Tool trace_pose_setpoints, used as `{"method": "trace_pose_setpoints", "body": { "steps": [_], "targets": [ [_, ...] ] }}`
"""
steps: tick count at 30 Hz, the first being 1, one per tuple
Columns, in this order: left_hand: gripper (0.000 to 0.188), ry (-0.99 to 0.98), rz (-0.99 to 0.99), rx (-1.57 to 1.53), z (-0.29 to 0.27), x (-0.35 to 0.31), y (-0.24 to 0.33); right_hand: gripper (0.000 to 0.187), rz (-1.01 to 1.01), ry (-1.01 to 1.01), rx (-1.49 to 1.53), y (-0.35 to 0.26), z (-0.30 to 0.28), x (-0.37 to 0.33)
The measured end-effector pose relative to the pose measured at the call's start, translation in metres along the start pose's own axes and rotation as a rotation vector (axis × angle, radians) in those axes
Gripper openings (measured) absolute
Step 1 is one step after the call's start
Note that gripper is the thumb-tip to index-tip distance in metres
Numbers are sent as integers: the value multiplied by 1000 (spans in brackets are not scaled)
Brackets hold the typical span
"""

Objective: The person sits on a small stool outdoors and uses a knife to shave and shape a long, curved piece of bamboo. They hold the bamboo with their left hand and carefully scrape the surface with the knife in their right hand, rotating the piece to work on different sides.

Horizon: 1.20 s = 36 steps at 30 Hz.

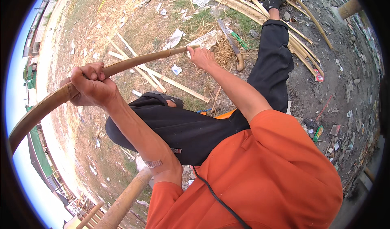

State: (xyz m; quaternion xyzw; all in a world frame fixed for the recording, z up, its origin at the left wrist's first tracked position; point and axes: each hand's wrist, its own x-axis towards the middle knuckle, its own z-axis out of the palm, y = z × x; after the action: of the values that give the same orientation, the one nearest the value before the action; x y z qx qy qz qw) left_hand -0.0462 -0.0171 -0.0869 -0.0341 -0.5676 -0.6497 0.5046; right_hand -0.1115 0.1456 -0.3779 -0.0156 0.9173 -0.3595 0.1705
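A long split bamboo strip point(140, 60) bows across in front of me, from the left rim of the view to its tip near the middle. My left hand point(92, 85) is wrapped round it, knuckles up, with the longer stretch running on past the fist to the lower left. At the far end, my right hand point(202, 58) grips the tip between thumb and fingers. Beyond the right hand a long-bladed knife point(230, 42) with a curved wooden handle lies on dry grass and shavings. Neither hand touches it.
Several pale bamboo slats point(178, 85) lie crossed on the ground ahead. A larger bundle of split bamboo point(300, 46) lies by my outstretched leg point(270, 62). A thick bamboo pole point(126, 198) rises at the lower left. Litter and rubble point(341, 123) cover the right side.
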Motion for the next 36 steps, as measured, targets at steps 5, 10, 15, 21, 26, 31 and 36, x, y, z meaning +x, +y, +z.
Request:
{"method": "trace_pose_setpoints", "body": {
  "steps": [5, 10, 15, 21, 26, 31, 36],
  "targets": [
    [26, -22, 21, -13, 13, -2, 3, 63, 25, 7, -93, 0, 14, 4],
    [26, -28, -12, 2, 19, -7, 7, 62, 76, -31, -134, 17, 14, 31],
    [27, -63, 51, 51, 17, -7, 6, 62, 208, -102, -158, 108, 53, 24],
    [26, -117, 35, 212, -6, 3, -2, 62, 110, -82, 119, 93, 32, -16],
    [26, -277, -6, 122, -5, 9, -3, 68, -27, -115, 278, 18, -4, -11],
    [24, -415, -17, 30, -8, 8, -3, 68, 40, -76, 171, 6, -5, -13],
    [22, -439, -29, 2, 6, 1, 1, 67, 135, -113, 30, 37, 16, 9]
  ]
}}
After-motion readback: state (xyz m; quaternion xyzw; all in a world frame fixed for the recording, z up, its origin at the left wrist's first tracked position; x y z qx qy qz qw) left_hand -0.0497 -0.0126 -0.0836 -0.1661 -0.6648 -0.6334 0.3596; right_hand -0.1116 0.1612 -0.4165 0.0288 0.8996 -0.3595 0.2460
